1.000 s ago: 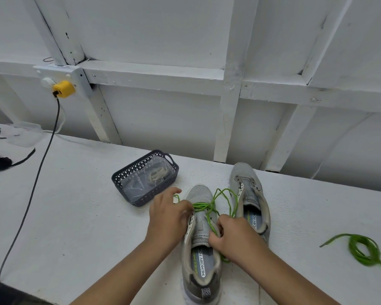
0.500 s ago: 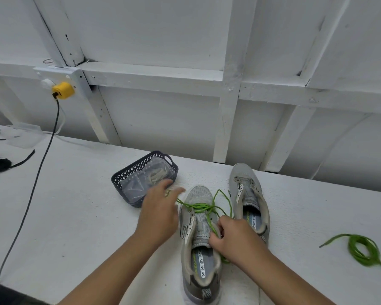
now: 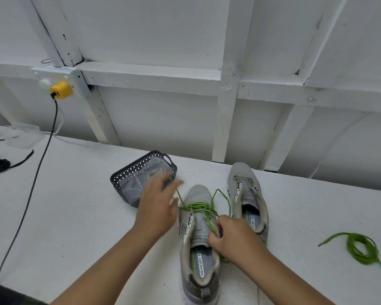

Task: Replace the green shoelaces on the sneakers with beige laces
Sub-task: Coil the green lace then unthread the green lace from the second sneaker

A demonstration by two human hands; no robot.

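A yellow plug [image 3: 61,90] sits far left on the wall; its black cable [image 3: 34,179] trails across the white table [image 3: 75,216].

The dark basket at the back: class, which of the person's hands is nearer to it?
Left. The left hand reaches over the near corner of the basket, pulling a green lace. The right hand is farther off, on the near sneaker.
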